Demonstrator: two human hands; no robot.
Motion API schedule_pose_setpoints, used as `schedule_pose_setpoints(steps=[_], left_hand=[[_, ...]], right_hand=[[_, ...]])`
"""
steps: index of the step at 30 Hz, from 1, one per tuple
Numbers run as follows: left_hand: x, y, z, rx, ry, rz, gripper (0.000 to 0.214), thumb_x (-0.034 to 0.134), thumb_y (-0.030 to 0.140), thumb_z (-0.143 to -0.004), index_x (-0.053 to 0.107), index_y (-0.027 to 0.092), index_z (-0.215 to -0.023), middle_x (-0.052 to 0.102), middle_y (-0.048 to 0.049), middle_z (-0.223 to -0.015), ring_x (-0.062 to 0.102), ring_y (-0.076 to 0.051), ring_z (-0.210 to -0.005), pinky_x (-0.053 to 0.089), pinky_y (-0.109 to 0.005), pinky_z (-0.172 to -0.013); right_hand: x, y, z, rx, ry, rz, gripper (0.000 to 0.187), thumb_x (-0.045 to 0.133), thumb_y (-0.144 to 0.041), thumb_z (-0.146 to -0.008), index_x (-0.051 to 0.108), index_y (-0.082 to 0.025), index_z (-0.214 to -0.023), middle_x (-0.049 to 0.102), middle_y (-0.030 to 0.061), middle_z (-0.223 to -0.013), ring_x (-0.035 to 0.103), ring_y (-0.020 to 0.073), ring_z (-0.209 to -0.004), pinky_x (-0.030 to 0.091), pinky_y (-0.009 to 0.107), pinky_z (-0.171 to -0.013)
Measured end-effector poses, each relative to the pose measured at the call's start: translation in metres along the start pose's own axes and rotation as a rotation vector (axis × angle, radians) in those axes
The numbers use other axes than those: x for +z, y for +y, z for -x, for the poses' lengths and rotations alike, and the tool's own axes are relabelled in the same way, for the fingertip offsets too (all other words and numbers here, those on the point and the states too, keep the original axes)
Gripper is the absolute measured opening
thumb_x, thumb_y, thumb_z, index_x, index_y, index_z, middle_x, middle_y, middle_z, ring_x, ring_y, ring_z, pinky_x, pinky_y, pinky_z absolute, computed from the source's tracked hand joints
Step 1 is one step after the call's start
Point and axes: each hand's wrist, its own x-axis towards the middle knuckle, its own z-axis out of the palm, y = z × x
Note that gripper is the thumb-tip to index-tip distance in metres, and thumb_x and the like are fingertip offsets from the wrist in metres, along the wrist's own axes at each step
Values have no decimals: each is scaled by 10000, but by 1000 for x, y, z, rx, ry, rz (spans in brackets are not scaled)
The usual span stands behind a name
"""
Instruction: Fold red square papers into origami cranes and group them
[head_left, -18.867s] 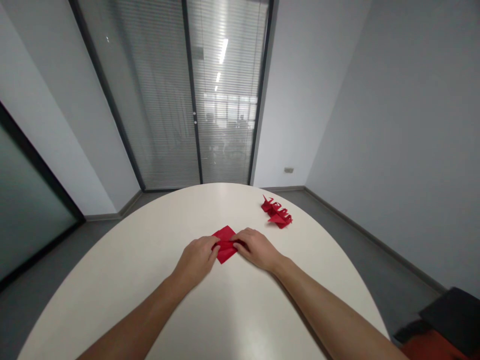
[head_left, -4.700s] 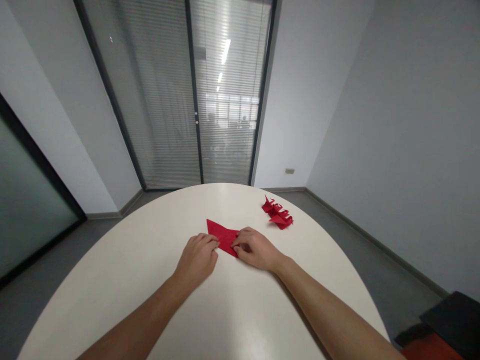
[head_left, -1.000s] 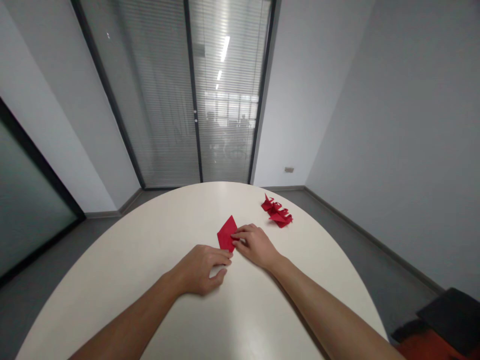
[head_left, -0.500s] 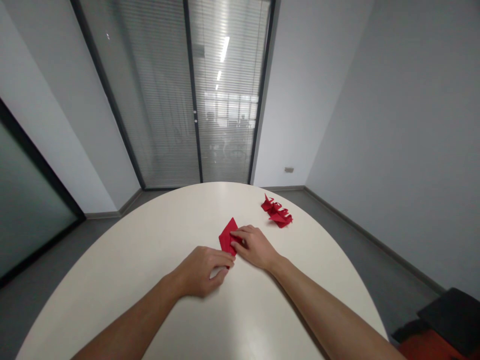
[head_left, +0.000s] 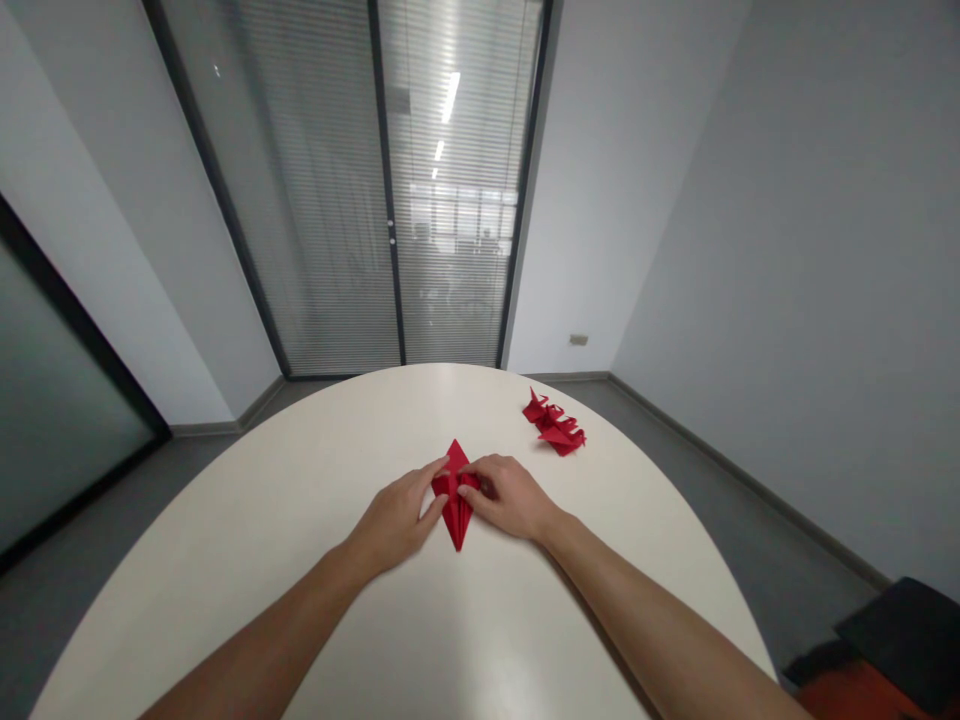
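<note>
A piece of red origami paper (head_left: 455, 518), folded into a narrow diamond, lies on the table with one point toward me and one away. From the left, my left hand (head_left: 405, 512) has its thumb and fingertips on the paper's left edge. On the other side my right hand (head_left: 508, 495) holds the right edge, its thumb near the middle and its fingers curled over the upper part. Creases run down the lower half of the paper. The fingers hide parts of both side edges.
Several folded red paper cranes (head_left: 559, 430) stand in a row at the back right of the round white table (head_left: 315, 460). A glass partition with blinds (head_left: 330, 250) is behind it. A black and orange chair (head_left: 892, 650) is at the lower right.
My left hand has moved up from the paper's lower end to its left edge. The paper has turned upright and its lower point now shows. My right hand has hardly moved.
</note>
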Motion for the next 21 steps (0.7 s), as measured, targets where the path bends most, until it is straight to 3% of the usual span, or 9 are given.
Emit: schedule_pose_setpoints(steps=[7,13,18,21], left_hand=[[-6,9,-2,-58,-26,21,420,486,272,-971,503,215,-1386,625,-106,-1381,616,-244,-1239,488,-432,-1068],[-6,9,-2,-39,-16,29,393,483,203,-937,538,218,-1326,669,-90,-1289,650,-238,-1151,516,-408,-1009],[-7,9,-2,-34,-22,39,369,490,118,-872,588,235,-1208,697,-57,-1153,672,-215,-1024,534,-351,-909],[-8,10,-3,-39,-28,39,300,489,84,-836,613,237,-1063,692,-32,-1043,661,-195,-919,519,-320,-832]], right_hand=[[-3,0,1,50,-1,-36,169,595,-223,-891,697,-191,-1023,707,37,-850,608,179,-761,434,293,-746],[-3,5,2,47,-22,-61,335,563,-94,-755,699,-196,-1044,723,47,-929,629,196,-830,449,301,-809],[-3,5,3,41,-22,-36,202,552,-90,-725,656,-203,-855,698,29,-840,613,191,-782,435,291,-791],[-4,5,3,58,-17,-26,179,541,-93,-731,613,-213,-842,675,16,-801,601,188,-765,416,281,-760]])
